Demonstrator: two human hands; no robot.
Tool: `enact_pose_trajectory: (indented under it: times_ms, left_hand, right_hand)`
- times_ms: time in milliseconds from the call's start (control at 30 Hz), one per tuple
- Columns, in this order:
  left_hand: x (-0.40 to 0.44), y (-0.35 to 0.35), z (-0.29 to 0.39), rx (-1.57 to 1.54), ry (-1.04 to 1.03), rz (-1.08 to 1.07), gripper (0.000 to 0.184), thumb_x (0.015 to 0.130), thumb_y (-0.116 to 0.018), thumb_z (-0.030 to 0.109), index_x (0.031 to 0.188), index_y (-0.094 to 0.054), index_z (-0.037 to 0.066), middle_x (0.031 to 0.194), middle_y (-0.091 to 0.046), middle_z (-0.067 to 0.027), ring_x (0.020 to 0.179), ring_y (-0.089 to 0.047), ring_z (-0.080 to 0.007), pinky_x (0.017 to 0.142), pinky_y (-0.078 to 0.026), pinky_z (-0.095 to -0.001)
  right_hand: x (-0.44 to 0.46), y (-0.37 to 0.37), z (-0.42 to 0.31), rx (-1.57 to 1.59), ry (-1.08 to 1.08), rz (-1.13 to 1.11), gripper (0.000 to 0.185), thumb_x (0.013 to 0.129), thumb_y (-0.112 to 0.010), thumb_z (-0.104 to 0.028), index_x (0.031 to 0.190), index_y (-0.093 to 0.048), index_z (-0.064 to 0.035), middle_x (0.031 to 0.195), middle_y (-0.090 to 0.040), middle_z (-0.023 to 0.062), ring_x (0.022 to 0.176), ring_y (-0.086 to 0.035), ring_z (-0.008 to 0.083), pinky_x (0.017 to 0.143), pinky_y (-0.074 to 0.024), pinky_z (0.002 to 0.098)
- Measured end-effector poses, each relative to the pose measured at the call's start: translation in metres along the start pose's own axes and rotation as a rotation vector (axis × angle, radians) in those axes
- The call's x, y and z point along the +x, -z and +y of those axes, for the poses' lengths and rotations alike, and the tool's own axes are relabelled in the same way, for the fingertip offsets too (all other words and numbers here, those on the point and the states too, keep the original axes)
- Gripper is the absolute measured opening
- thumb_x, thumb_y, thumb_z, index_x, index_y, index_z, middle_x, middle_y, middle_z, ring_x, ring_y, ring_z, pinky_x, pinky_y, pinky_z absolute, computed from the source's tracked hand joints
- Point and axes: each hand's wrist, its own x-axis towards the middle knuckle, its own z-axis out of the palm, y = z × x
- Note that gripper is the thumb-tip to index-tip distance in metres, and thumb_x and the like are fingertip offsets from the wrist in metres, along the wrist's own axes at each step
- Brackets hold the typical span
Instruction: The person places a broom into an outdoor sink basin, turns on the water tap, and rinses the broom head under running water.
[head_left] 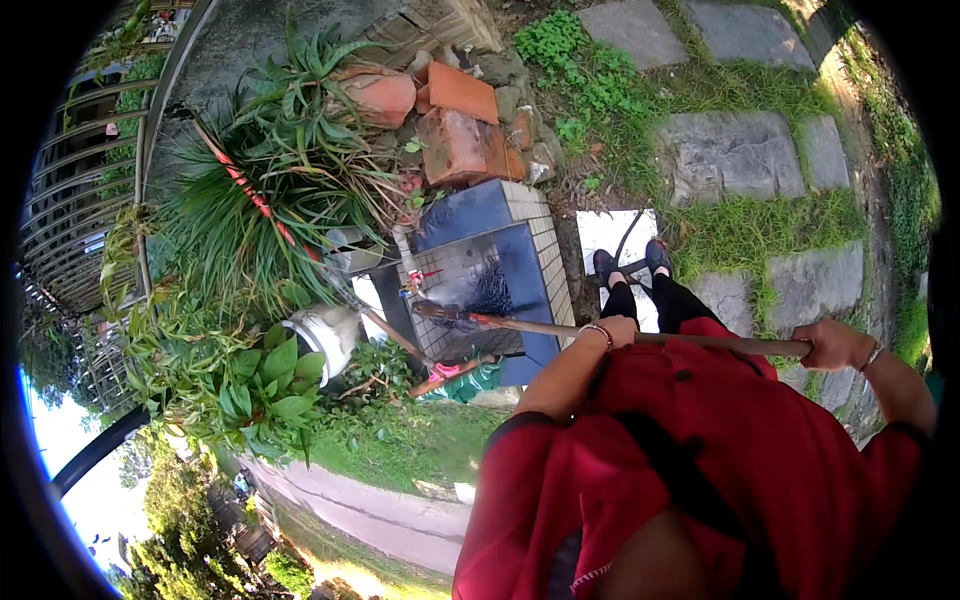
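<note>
Head view: both hands [620, 331] [838, 345] wrap firmly around a pole [720, 345] reaching into a tiled basin [522, 270].

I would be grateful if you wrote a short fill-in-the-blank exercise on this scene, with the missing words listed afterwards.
1. Of the two hands gripping the long pole, the one closer to the tiled basin is the person's own ____ hand.
2. The colour of the person's shirt is ____.
3. The number of shoes in view is ____.
4. Between the stone slabs grows green ____.

Missing words: left; red; two; grass.
</note>
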Motion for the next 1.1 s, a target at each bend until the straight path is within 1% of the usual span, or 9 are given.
enact_pose_trajectory:
  times_ms: [167,267,367,467,533,700,867,967,1100]
  left_hand:
    - [-0.048,0.05,0.021,-0.143,-0.063,0.273,0.019,0.074,-0.065,0.025,0.083,-0.069,0.009,0.086,-0.069,-0.0156,0.088,-0.065,-0.0364,0.077,-0.05,-0.0471]
    - [-0.056,0.047,-0.016,-0.204,-0.158,0.996,0.016,0.069,-0.069,0.02,0.071,-0.058,0.008,0.075,-0.062,-0.0134,0.08,-0.061,-0.0364,0.074,-0.046,-0.047]
    - [-0.063,0.041,-0.072,-0.202,0.042,1.303,0.018,0.07,-0.07,0.018,0.067,-0.057,0.006,0.073,-0.062,-0.015,0.077,-0.059,-0.0379,0.073,-0.047,-0.0479]
    - [-0.079,0.052,-0.064,-0.164,0.107,1.249,0.017,0.069,-0.07,0.018,0.067,-0.059,0.005,0.074,-0.063,-0.0161,0.079,-0.06,-0.0376,0.075,-0.047,-0.047]
    - [-0.088,0.071,-0.033,-0.254,-0.035,1.133,0.012,0.069,-0.064,0.013,0.065,-0.058,0.004,0.074,-0.062,-0.0179,0.077,-0.06,-0.0405,0.072,-0.048,-0.0475]
    - [-0.127,0.11,0.051,-0.379,-0.034,1.161,0.008,0.066,-0.062,0.011,0.067,-0.06,0.004,0.073,-0.062,-0.0212,0.077,-0.06,-0.0433,0.072,-0.048,-0.0484]
    - [-0.102,0.066,-0.083,-0.165,0.263,0.918,0.011,0.071,-0.059,0.014,0.076,-0.069,0.011,0.089,-0.068,-0.0132,0.094,-0.063,-0.0336,0.085,-0.047,-0.0455]
    - [-0.088,0.051,-0.103,-0.16,0.165,0.833,0.013,0.07,-0.061,0.014,0.078,-0.07,0.011,0.087,-0.068,-0.0145,0.092,-0.063,-0.0347,0.084,-0.048,-0.0458]
    - [-0.105,0.1,0.004,-0.314,0.018,0.923,0.008,0.069,-0.06,0.011,0.072,-0.064,0.004,0.082,-0.064,-0.0231,0.083,-0.061,-0.0426,0.074,-0.049,-0.0485]
  right_hand:
    - [-0.013,0.085,-0.068,0.298,-0.243,-0.263,0.032,0.08,-0.075,-0.016,0.109,-0.064,-0.0073,0.071,-0.066,0.0048,0.062,-0.065,0.0161,0.062,-0.0523,0.0342]
    - [0.015,0.11,-0.152,0.26,0.035,-0.004,0.031,0.083,-0.07,-0.015,0.112,-0.063,-0.0057,0.069,-0.066,0.0109,0.062,-0.066,0.019,0.061,-0.0527,0.0365]
    - [0.07,0.101,-0.197,-0.143,0.401,0.181,0.029,0.086,-0.063,-0.013,0.114,-0.061,-0.0045,0.07,-0.065,0.0157,0.064,-0.066,0.025,0.063,-0.0536,0.0398]
    - [0.072,0.098,-0.198,-0.34,0.601,0.234,0.031,0.088,-0.062,-0.015,0.117,-0.061,-0.0041,0.07,-0.065,0.0157,0.066,-0.066,0.0277,0.064,-0.0537,0.0403]
    - [0.021,0.126,-0.213,-0.426,0.323,0.189,0.03,0.085,-0.066,-0.014,0.113,-0.065,-0.0035,0.07,-0.064,0.0158,0.068,-0.067,0.0293,0.064,-0.0536,0.0405]
    - [-0.037,0.178,-0.222,-0.44,0.464,0.37,0.026,0.082,-0.068,-0.01,0.107,-0.069,-0.0042,0.067,-0.064,0.0134,0.064,-0.066,0.0257,0.06,-0.052,0.0395]
    - [0.048,0.109,-0.25,-0.58,0.534,0.41,0.022,0.087,-0.065,-0.018,0.104,-0.068,-0.0061,0.066,-0.065,0.0124,0.063,-0.066,0.025,0.059,-0.0541,0.0382]
    - [0.048,0.092,-0.225,-0.525,0.595,0.443,0.022,0.086,-0.065,-0.016,0.105,-0.068,-0.0061,0.066,-0.064,0.0122,0.062,-0.065,0.0269,0.057,-0.0531,0.0387]
    - [-0.026,0.161,-0.208,-0.411,0.523,0.437,0.02,0.084,-0.067,-0.01,0.103,-0.07,-0.0056,0.066,-0.064,0.0124,0.062,-0.065,0.0258,0.057,-0.0525,0.0371]
